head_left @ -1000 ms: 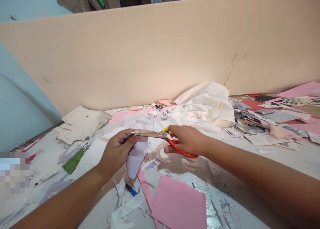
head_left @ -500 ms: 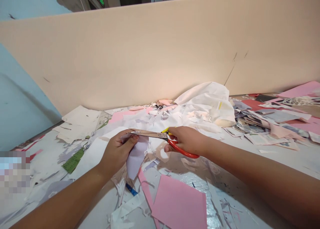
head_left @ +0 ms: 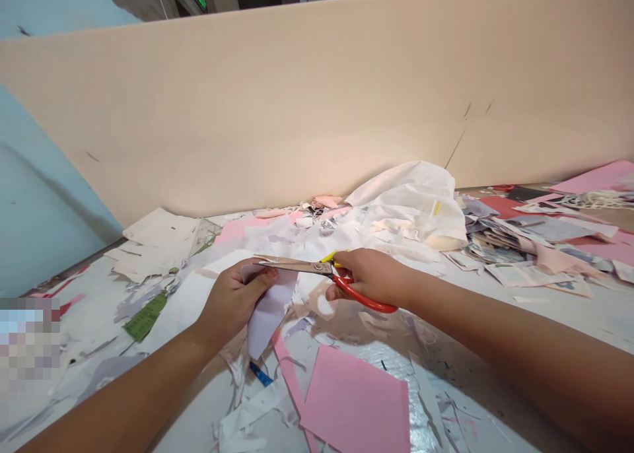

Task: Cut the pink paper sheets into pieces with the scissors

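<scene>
My right hand [head_left: 369,275] is closed around the handles of a pair of scissors [head_left: 302,265], one handle red and the other yellow. The blades point left and lie along the upper edge of a pale lilac piece of paper [head_left: 270,317]. That paper is pinched between the thumb and fingers of my left hand [head_left: 238,291], and its lower part hangs down. The blade tips reach my left thumb and look nearly closed. Below my hands lie a pink sheet [head_left: 357,400], a pink strip [head_left: 290,374] and a small blue piece [head_left: 260,374].
A beige panel [head_left: 297,109] stands along the back of the table. Crumpled white sheeting [head_left: 411,205] lies in front of it. Stacked paper pieces [head_left: 525,245] are on the right, and a green scrap [head_left: 145,317] and cream sheets [head_left: 158,238] on the left. Cuttings litter the surface.
The lilac paper has shifted and turned slightly in my left hand. My right hand and the scissors have stayed nearly in place.
</scene>
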`<state>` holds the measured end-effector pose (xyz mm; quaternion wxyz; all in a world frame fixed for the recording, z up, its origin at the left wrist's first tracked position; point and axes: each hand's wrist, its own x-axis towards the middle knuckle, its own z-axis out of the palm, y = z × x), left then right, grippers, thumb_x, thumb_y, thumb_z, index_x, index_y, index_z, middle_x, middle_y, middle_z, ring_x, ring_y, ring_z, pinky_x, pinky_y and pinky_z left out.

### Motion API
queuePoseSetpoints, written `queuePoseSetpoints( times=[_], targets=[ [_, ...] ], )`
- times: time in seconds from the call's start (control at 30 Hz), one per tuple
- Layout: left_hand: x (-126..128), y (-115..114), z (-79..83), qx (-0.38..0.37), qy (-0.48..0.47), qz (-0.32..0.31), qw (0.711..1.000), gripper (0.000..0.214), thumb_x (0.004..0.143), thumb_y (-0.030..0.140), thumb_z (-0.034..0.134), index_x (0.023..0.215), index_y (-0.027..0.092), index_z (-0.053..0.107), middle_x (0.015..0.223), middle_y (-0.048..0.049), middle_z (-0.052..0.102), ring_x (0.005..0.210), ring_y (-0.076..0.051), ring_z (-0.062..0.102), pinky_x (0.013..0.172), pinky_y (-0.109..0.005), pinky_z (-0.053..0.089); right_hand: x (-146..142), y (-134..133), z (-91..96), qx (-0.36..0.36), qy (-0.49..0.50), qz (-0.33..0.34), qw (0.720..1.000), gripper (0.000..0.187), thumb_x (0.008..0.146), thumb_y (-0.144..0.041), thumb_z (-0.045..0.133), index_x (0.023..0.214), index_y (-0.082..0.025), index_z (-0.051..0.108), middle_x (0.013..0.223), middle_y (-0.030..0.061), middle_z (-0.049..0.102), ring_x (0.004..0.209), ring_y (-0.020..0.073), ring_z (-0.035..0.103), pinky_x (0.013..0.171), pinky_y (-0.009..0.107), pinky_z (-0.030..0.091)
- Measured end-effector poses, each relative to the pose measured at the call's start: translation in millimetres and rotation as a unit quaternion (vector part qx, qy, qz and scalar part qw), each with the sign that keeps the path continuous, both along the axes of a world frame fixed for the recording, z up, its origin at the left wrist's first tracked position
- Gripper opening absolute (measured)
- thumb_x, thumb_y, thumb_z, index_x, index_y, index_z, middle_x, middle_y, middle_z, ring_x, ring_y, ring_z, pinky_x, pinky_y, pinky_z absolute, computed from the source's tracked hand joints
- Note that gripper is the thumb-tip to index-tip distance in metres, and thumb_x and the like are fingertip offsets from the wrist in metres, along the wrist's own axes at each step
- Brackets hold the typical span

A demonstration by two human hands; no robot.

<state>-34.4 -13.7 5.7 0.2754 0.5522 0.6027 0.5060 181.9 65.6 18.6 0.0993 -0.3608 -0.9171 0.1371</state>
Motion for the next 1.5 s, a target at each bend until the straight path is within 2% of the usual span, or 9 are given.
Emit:
queuePoseSetpoints(
  times=[0.17,0.4,0.63,0.97,1.13,1.33,1.5],
  targets=[
    [0.9,-0.7,0.3,0.008,0.005,-0.001,1.000,0.022,0.067,0.038,0.061,0.071,0.017,0.063,0.068,0.0004,0.064,0.061,-0.013,0.055,0.047,-0.018,0.038,-0.2,0.9,-0.2,-0.015,-0.009,0.004,1.000,0.038,0.066,-0.057,0.050,0.067,-0.020,0.041,0.067,0.0001,0.059,0.055,0.0131,0.049,0.043,0.020,0.028],
    [1.0,-0.4,0.1,0.013,0.000,-0.001,1.000,0.018,0.067,0.035,0.061,0.070,0.018,0.061,0.066,0.0024,0.062,0.059,-0.011,0.053,0.047,-0.017,0.037,0.2,0.7,0.1,-0.023,-0.015,0.007,1.000,0.029,0.071,-0.048,0.048,0.067,-0.020,0.040,0.069,0.0018,0.061,0.058,0.0143,0.052,0.045,0.021,0.029],
    [0.8,-0.7,0.6,-0.002,-0.012,-0.001,1.000,0.018,0.066,0.035,0.061,0.068,0.017,0.062,0.063,0.0030,0.061,0.055,-0.009,0.050,0.046,-0.016,0.036,-0.3,1.4,-0.4,-0.021,-0.012,0.006,1.000,0.028,0.071,-0.046,0.048,0.065,-0.020,0.039,0.068,0.0016,0.061,0.057,0.0145,0.052,0.044,0.021,0.029],
    [1.2,-0.6,-0.4,-0.013,-0.032,0.012,0.999,0.022,0.062,0.037,0.064,0.070,0.016,0.064,0.060,0.0018,0.059,0.052,-0.009,0.048,0.045,-0.017,0.036,-0.9,0.1,-0.5,-0.023,-0.016,-0.005,1.000,0.033,0.068,-0.052,0.050,0.065,-0.020,0.043,0.066,0.0009,0.061,0.056,0.0144,0.051,0.043,0.020,0.029],
    [1.9,-0.9,-0.3,-0.026,-0.054,0.013,0.998,0.024,0.061,0.037,0.065,0.068,0.015,0.064,0.054,0.0024,0.056,0.045,-0.008,0.044,0.039,-0.017,0.032,0.0,0.7,-0.6,-0.019,-0.015,0.004,1.000,0.040,0.066,-0.060,0.049,0.064,-0.020,0.046,0.063,-0.0001,0.058,0.053,0.0131,0.050,0.042,0.020,0.028],
    [2.4,0.2,-1.0,-0.030,-0.079,0.006,0.996,0.021,0.061,0.036,0.067,0.067,0.016,0.064,0.054,0.0033,0.056,0.046,-0.007,0.044,0.040,-0.016,0.032,0.0,3.0,-2.8,-0.020,-0.025,0.007,0.999,0.052,0.062,-0.072,0.043,0.069,-0.021,0.052,0.058,-0.0006,0.055,0.051,0.0129,0.049,0.042,0.020,0.027],
    [2.2,-0.8,0.7,-0.031,-0.072,0.004,0.997,0.022,0.061,0.037,0.066,0.066,0.015,0.065,0.056,0.0025,0.056,0.046,-0.006,0.044,0.040,-0.016,0.031,-0.7,3.8,-2.8,-0.008,-0.048,0.009,0.999,0.050,0.065,-0.069,0.043,0.071,-0.020,0.054,0.058,0.0005,0.056,0.052,0.0132,0.049,0.042,0.020,0.026]
  ],
)
